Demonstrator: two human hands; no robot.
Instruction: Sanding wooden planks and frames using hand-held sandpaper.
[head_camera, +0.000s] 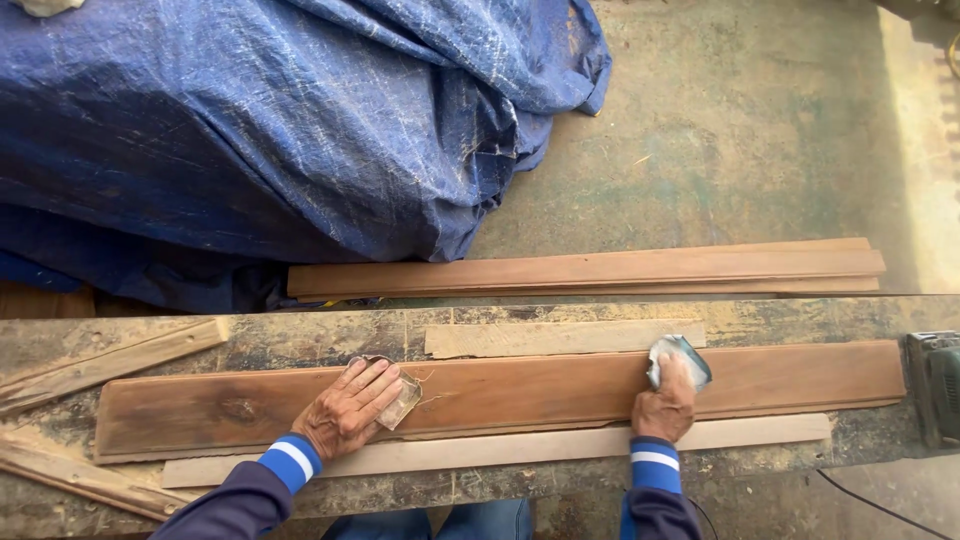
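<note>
Reddish-brown wood fills the middle of the frame: a long plank (500, 395) lies flat across my workbench (300, 340), running from left of centre to the right side. My left hand (348, 410) rests palm down on it, fingers spread, pressing a crumpled scrap of sandpaper (403, 398) against the board just left of centre. My right hand (665, 405) sits further right on the same plank, fingers curled tight around a second piece of sandpaper (682, 358), greyish and folded, held at the plank's far edge. Both sleeves are dark blue with bright blue and white cuffs.

A thin pale strip (500, 452) lies along the near edge of the plank, touching it, and a short pale board (565, 338) lies just beyond the far edge. Loose slats (110, 362) lie angled at the left of the bench. At the right edge sits a power tool (937, 385), only partly in view. Beyond the bench, more boards (590, 270) are stacked on the concrete floor (740, 130), and a blue tarp (270, 130) covers something bulky in the upper left.
</note>
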